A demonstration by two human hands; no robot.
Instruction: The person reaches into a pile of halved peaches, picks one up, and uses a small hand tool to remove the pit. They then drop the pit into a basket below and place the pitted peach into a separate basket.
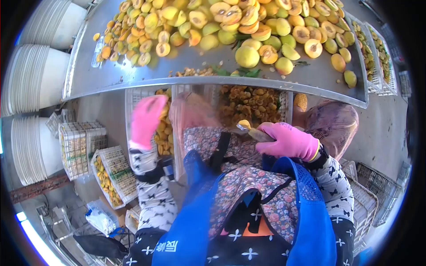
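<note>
My right hand [290, 141], in a pink glove, is closed around the brownish handle of a short pitting tool [259, 134]. A yellow bit of fruit [244, 123] sits at the tool's metal end, in front of my lap. My left hand [148, 120], also gloved in pink, is smeared by motion over the left crate, its fingers not clearly visible. Yellow fruit halves [164, 133] fill that crate beside my knee. Between my knees, a second crate holds brown pits and scraps [250, 104].
A metal table [146, 79] with a raised edge spans the front, heaped with halved and whole yellow fruit [230, 17]. Loose pits and leaves lie near its edge. Stacked white tubs [33, 80] and fruit crates [117, 175] stand left; more crates [377, 190] are at right.
</note>
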